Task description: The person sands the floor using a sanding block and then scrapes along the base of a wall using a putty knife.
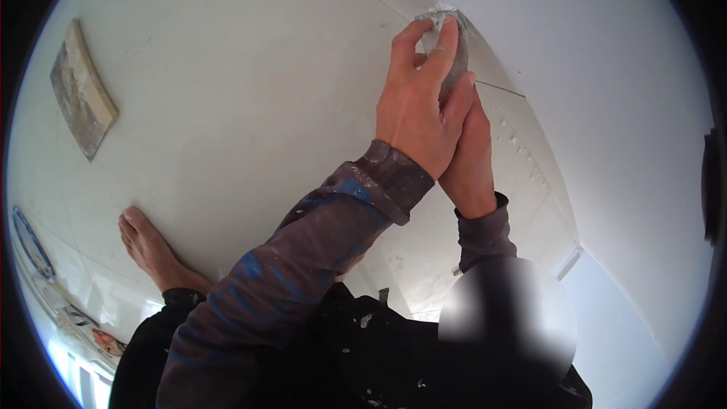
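Observation:
A grey metal putty knife (457, 60) points at the foot of the white wall (598, 91), its far end at the joint between wall and floor. My left hand (420, 106) lies over it, with the fingers bent and their tips pressed on the blade near that end. Behind and partly under it, my right hand (471, 155) is closed around the near part of the tool; most of its fingers and the handle are hidden. White residue (435, 12) shows around the blade's tip and my left fingertips.
White crumbs (519, 144) lie along the floor beside the wall. On the pale tiled floor (250, 53) at the left rests a flat, stained board (85, 95). My bare foot (155, 254) is below it. A blue-rimmed object (32, 242) and an orange item (110, 342) sit at the left edge.

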`<state>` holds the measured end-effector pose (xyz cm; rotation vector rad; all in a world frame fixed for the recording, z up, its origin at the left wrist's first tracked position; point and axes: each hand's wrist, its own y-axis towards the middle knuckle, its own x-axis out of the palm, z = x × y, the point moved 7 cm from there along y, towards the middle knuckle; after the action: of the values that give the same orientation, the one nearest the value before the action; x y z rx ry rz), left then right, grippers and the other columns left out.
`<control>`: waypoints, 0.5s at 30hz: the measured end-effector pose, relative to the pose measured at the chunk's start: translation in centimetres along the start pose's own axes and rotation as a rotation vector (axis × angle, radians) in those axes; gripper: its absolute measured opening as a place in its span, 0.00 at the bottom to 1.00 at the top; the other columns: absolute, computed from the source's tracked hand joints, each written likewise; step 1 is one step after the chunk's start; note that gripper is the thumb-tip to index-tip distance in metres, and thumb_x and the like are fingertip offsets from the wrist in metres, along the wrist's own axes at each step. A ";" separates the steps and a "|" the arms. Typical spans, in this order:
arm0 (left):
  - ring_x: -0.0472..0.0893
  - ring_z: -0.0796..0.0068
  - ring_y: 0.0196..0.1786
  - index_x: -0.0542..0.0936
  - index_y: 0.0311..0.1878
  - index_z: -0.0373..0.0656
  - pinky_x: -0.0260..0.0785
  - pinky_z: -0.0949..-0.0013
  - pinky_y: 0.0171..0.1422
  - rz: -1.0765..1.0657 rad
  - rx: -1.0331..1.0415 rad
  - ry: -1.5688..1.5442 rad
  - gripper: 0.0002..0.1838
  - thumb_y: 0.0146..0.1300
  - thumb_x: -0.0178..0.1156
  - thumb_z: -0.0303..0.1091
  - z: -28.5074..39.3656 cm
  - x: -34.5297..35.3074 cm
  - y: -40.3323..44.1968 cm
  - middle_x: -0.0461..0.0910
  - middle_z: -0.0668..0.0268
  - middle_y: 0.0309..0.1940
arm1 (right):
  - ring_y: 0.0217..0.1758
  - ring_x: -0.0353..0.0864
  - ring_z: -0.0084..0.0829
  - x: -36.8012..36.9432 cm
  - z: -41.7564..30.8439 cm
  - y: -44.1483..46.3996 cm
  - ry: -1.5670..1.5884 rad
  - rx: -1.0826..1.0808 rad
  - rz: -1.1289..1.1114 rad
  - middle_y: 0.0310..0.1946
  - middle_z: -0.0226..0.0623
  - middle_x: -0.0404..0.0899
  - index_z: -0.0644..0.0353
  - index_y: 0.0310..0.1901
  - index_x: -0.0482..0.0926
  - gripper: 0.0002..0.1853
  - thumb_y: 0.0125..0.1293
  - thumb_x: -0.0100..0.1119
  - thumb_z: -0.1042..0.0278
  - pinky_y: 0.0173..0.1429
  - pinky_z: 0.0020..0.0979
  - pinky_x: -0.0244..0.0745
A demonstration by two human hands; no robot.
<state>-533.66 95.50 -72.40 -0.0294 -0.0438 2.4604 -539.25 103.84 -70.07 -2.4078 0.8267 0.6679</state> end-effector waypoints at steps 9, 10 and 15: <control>0.81 0.60 0.59 0.70 0.76 0.43 0.85 0.63 0.49 -0.010 -0.018 -0.012 0.32 0.69 0.62 0.30 -0.4 -1.3 0.7 0.65 0.53 0.71 | 0.47 0.89 0.45 1.2 -0.9 0.6 -0.029 0.048 -0.004 0.48 0.49 0.87 0.70 0.61 0.69 0.24 0.69 0.64 0.68 0.51 0.37 0.81; 0.80 0.60 0.59 0.70 0.76 0.43 0.85 0.63 0.50 -0.009 -0.024 -0.021 0.32 0.69 0.62 0.30 -0.5 -1.4 0.8 0.65 0.53 0.71 | 0.47 0.89 0.45 1.3 -0.9 0.7 -0.030 0.047 -0.007 0.48 0.49 0.87 0.70 0.61 0.69 0.24 0.69 0.64 0.68 0.51 0.37 0.81; 0.81 0.59 0.59 0.70 0.76 0.43 0.84 0.63 0.50 0.021 -0.012 -0.029 0.32 0.69 0.62 0.30 -0.3 -3.0 1.6 0.66 0.53 0.71 | 0.47 0.89 0.45 2.4 -2.0 1.6 -0.021 -0.015 -0.011 0.47 0.48 0.86 0.69 0.61 0.70 0.23 0.70 0.64 0.68 0.51 0.37 0.81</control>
<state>-532.37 92.40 -72.70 0.0010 -0.0708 2.4813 -538.07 100.60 -70.44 -2.4124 0.8020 0.6968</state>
